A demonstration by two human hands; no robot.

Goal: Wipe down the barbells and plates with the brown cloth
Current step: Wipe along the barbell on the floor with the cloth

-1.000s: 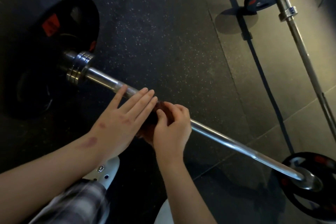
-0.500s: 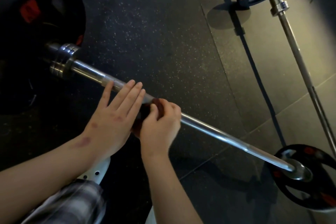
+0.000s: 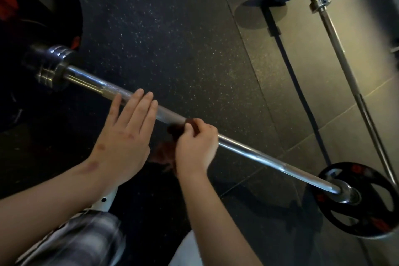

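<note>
Dark speckled floor; second barbell at right. On near barbell, right hand grips brown cloth; left hand flat, fingers straight.

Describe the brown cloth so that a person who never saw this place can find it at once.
Start at the long chrome barbell lying across the dark speckled floor. Near its middle the right hand grips the bar; the brown cloth is bunched under its fingers and hangs below. It is the only soft, reddish-brown thing there; everything beside it is shiny steel.
</note>
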